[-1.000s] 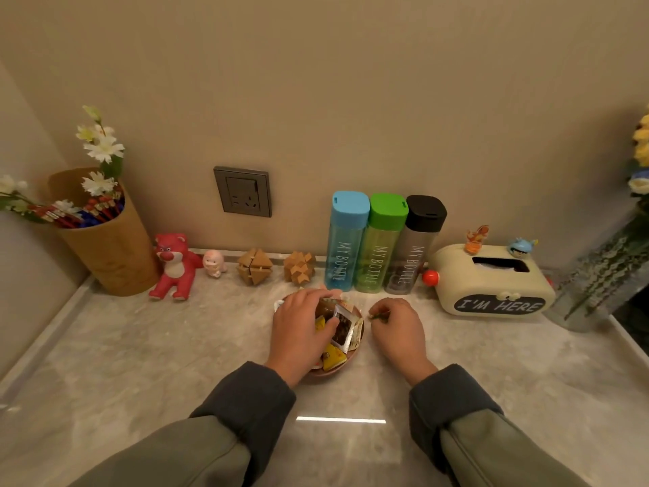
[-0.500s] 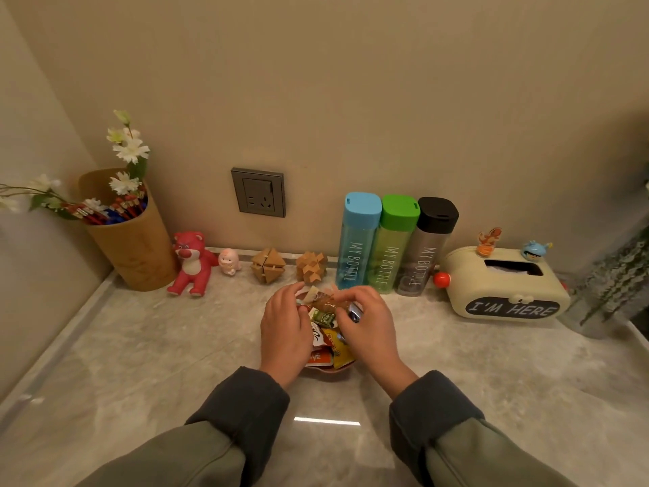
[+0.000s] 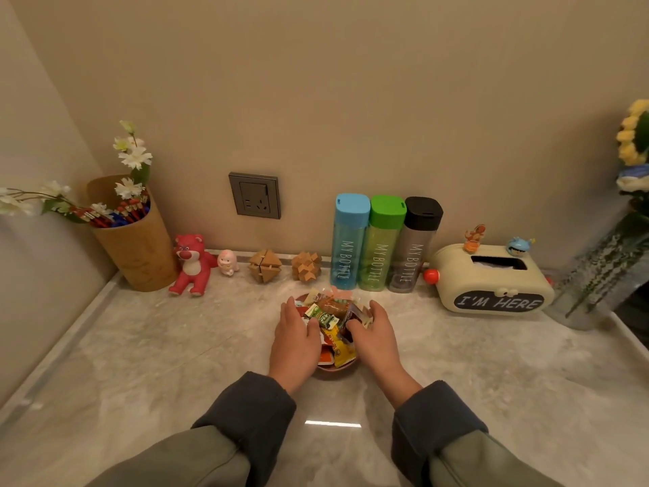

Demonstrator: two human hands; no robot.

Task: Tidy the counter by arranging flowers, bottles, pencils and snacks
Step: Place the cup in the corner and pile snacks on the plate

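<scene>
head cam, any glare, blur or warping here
head view: warm, dim light; one white glare strip on the counter at bottom centre; wide-angle distortion slants the left wall corner; the glass vase at the right edge is smeared, while the bottles show sharp, readable lettering.

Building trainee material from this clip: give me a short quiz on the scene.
1. True or false: the red plush bear sits between the brown cylindrical pencil cup and the small pink figurine.
2. Which cap tops the middle of the three plastic bottles: A blue, B green, C black?
3. Fill in: the left hand and right hand touch wrapped ____ heaped in the small reddish bowl.
Key: 1 true; 2 B; 3 snacks.
</scene>
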